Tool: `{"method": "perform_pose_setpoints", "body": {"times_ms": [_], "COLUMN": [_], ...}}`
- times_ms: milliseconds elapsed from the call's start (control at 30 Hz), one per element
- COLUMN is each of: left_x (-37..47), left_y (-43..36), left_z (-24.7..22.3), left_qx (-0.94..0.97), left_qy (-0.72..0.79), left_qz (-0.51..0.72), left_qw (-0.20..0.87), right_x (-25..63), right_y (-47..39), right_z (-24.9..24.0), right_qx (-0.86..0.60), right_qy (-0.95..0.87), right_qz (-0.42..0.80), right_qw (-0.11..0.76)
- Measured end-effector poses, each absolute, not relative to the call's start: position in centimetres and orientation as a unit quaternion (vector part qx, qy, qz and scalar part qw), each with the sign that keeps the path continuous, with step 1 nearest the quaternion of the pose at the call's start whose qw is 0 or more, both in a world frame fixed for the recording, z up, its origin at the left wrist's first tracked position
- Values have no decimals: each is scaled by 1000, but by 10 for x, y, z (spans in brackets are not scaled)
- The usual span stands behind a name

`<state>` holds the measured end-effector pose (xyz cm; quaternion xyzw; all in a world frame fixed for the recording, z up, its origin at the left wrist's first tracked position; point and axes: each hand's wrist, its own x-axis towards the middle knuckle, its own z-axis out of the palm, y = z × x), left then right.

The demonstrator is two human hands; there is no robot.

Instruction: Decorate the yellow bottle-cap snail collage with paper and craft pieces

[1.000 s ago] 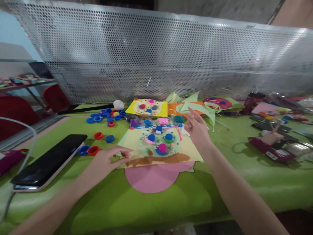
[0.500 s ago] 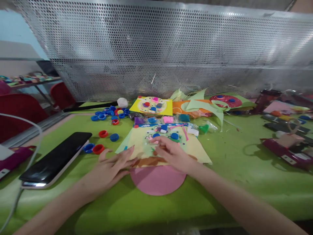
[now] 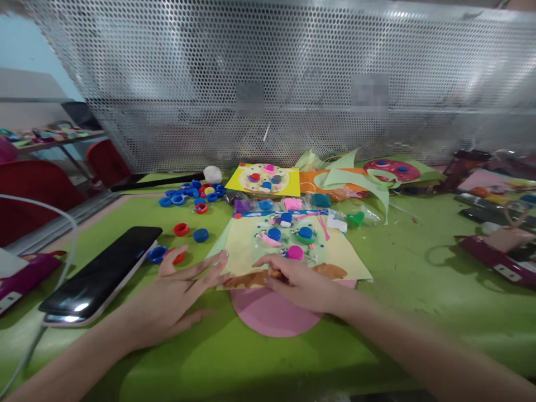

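A pale yellow sheet (image 3: 240, 240) lies on the green table, with blue caps (image 3: 274, 234), a magenta cap (image 3: 295, 253) and a brown strip (image 3: 330, 271) along its near edge. My left hand (image 3: 180, 290) is spread at the sheet's left corner, fingers apart, holding nothing. My right hand (image 3: 293, 279) rests over the brown strip with its fingers bent together; anything between the fingertips is too small to make out. Under the sheet, a pink paper disc (image 3: 276, 318) sticks out toward me.
Left of the sheet are a black phone-like device (image 3: 103, 273), a cable, and loose red and blue caps (image 3: 201, 235). Clay packets (image 3: 292, 204) and a yellow card (image 3: 234, 181) lie behind. A perforated metal screen (image 3: 293, 67) stands at the back.
My right hand has come down toward me from the middle of the sheet to the brown strip, uncovering the magenta cap. My left hand has shifted slightly left. The view has moved a little.
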<state>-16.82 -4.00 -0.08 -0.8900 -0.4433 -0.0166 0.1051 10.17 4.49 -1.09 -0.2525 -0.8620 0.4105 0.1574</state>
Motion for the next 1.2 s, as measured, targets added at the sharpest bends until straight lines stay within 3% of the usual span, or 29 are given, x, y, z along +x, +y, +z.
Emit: {"method": "perform_pose_setpoints", "body": {"times_ms": [333,667,900,1200], "left_x": [-158,-151,-151,-152], "left_y": [-49,-50,-44,-46], "left_z": [-3,-5,-4,-4], "left_qx": [-889,-917,-910,-908], "left_qy": [-455,-367,-376,-415], "left_qz": [-40,-32,-18,-37], "left_qw": [-10,153,176,52], "right_x": [100,102,101,103], "right_y": [44,42,42,43], "right_z": [-11,-2,-1,-1], "right_qx": [-236,-219,-229,-217], "right_qy": [-890,-907,-913,-919], "right_qz": [362,345,326,313], "right_qw": [147,106,82,105]}}
